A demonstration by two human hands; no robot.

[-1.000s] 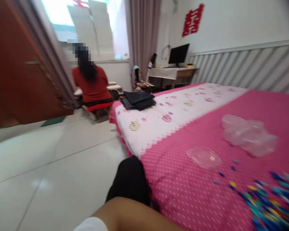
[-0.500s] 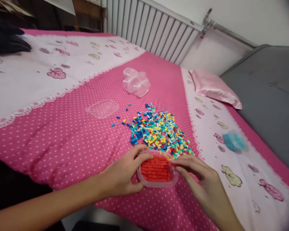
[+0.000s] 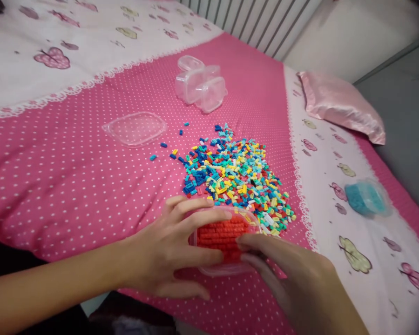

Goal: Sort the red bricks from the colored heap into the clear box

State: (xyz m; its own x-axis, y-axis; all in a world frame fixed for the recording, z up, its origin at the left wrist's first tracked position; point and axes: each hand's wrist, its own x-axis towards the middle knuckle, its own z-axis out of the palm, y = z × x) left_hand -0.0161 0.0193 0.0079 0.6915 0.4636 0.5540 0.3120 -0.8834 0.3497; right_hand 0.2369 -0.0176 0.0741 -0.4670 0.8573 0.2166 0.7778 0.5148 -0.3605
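Note:
A clear plastic container near the bed's front edge holds red building bricks stacked in tight rows. My left hand lies over its left side with the fingers spread, the fingertips reaching onto the rim and the bricks. From the right, my right hand reaches over the container, thumb and forefinger close together at the red bricks. Whatever may be between those fingertips is hidden. Just beyond the container lies a loose heap of small multicoloured bricks.
A clear lid lies flat on the pink dotted bedspread. Several clear empty containers are grouped farther back. At the right sits a container of turquoise pieces. A pink pillow lies by the grey headboard.
My left hand has let go of the container's left edge and spread over its top. My right fingertips have moved from the right rim inward over the red bricks. The view has tilted down.

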